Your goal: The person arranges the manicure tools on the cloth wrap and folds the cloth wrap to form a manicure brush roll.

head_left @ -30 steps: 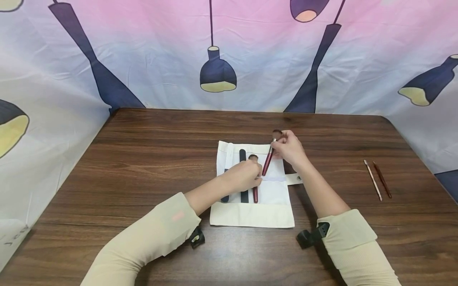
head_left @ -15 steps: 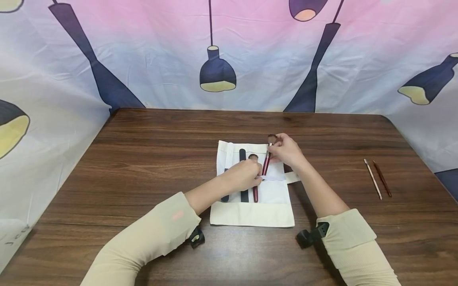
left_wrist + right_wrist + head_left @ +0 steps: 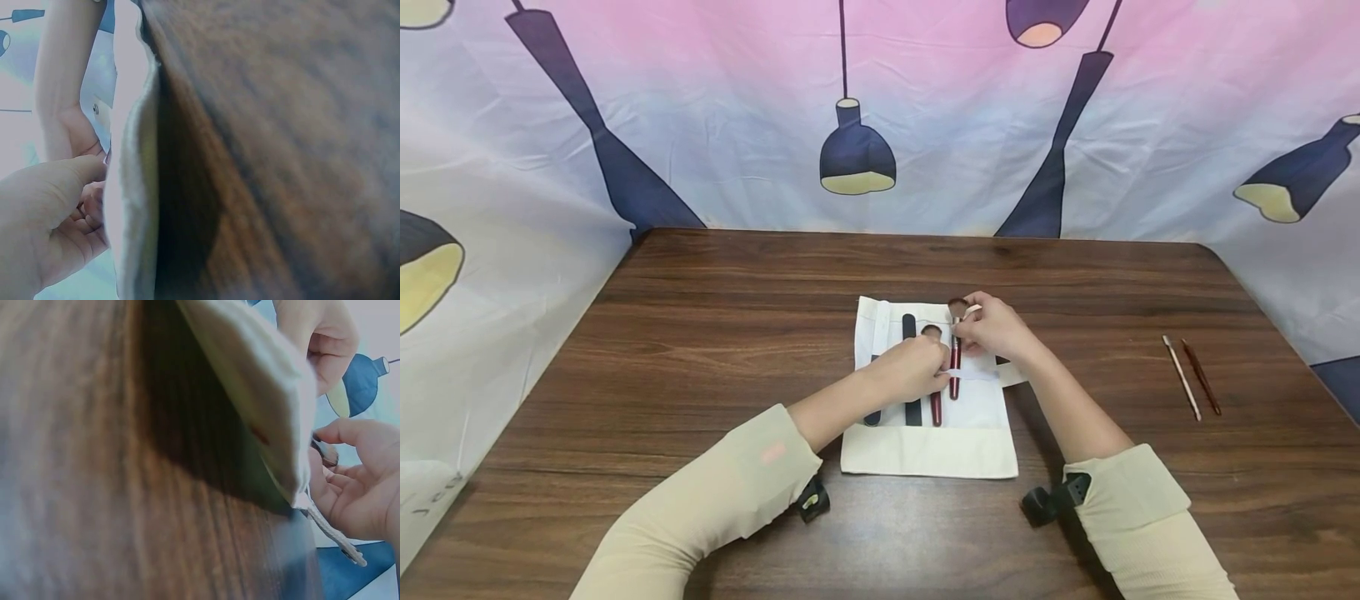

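A white cloth brush roll point(image 3: 928, 454) lies unrolled on the table. My right hand point(image 3: 996, 327) pinches a makeup brush point(image 3: 955, 358) with a dark red handle near its metal collar, bristles upward. Its handle passes under a thin white band point(image 3: 973, 374) across the roll, with the lower end showing below. My left hand point(image 3: 913, 367) pinches at this band beside the brush; its fingertips are partly hidden. Under that hand lies a second red-handled makeup brush point(image 3: 936, 408). Two black flat strips with rounded ends, a longer strip point(image 3: 909, 327) and another strip point(image 3: 872, 417), lie farther left.
On the right of the wooden table point(image 3: 737, 333) lie a thin white stick point(image 3: 1182, 379) and a thin reddish-brown stick point(image 3: 1202, 377). A strap point(image 3: 1013, 376) sticks out from the roll's right side. A printed cloth backdrop point(image 3: 760, 125) stands behind the table.
My right hand has moved left and toward me, sliding the brush handle down under the band until its end shows below. My left hand has stayed in place.
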Demonstrator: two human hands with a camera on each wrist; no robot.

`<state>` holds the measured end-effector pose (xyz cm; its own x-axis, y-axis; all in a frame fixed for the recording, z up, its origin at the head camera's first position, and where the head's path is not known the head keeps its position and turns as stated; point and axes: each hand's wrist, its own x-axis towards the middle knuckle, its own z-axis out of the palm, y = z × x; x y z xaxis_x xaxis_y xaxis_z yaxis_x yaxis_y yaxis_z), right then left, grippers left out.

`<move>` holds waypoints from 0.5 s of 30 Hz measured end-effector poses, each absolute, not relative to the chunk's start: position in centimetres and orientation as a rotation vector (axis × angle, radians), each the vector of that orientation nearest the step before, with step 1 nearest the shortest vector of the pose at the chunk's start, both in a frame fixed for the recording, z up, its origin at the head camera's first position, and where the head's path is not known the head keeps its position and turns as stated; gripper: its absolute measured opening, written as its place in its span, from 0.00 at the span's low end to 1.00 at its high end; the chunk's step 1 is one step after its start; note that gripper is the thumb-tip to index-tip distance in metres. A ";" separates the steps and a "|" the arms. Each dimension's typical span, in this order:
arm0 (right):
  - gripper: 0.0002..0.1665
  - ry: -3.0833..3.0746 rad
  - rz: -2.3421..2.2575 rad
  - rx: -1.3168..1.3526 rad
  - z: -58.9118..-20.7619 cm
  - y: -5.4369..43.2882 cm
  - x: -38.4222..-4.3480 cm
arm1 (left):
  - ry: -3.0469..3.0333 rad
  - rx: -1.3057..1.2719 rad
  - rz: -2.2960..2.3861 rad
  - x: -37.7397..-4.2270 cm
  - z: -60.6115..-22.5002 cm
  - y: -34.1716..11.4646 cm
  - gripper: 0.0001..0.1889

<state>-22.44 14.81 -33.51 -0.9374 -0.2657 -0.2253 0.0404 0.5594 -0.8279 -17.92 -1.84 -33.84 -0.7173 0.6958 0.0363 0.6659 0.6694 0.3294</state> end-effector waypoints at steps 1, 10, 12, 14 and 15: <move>0.29 2.490 -1.297 -0.204 -33.5 14.8 -22.3 | 2.784 1.141 0.500 -17.9 -33.9 -1.8 0.13; 0.26 2.538 -1.164 -0.300 -33.4 14.9 -21.9 | 2.788 1.148 0.492 -18.0 -34.0 -1.8 0.11; 0.26 2.533 -1.153 -0.319 -33.4 14.9 -21.8 | 2.787 1.149 0.489 -18.0 -34.0 -1.8 0.11; 0.26 2.529 -1.140 -0.345 -33.4 15.0 -21.7 | 2.787 1.150 0.488 -18.0 -34.0 -1.8 0.10; 0.25 2.529 -1.135 -0.355 -33.4 15.0 -21.7 | 2.788 1.150 0.490 -18.0 -34.0 -1.8 0.10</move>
